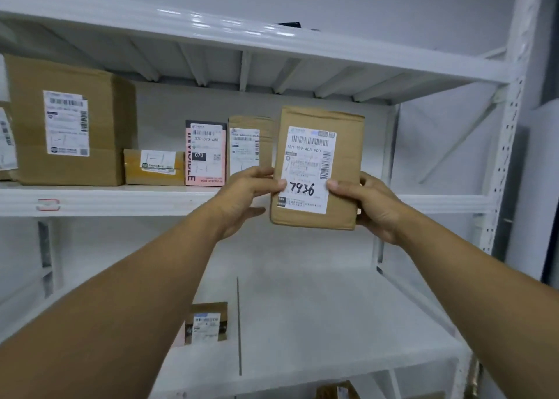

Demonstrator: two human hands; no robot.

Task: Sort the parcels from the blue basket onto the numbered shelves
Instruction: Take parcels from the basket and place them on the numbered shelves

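Head camera view: a person holds a flat brown cardboard parcel (344, 168) with a white shipping label upright and label-forward in front of the white metal middle shelf (121, 202), its lower part hanging below the shelf's front edge; the left hand (245, 199) and right hand (372, 205) pinch it at its side edges, each thumb (279, 183) pressed on the label's margin, the other fingers curled behind and mostly hidden; the low side grip leaves the handwritten "7936" and the barcode readable, apparently for matching parcel to shelf; on that shelf a large brown cardboard box (69, 120), a small yellow-taped carton (154, 167), a pink-and-white packet (205, 153) and a narrow brown upright parcel (246, 144) stand in a row, labels outward, likely so each reads from the aisle; the held parcel seems bound for the spot just right of the narrow one; a small brown labelled parcel (207, 323) sits on the white lower shelf (332, 323); the blue basket is out of view.
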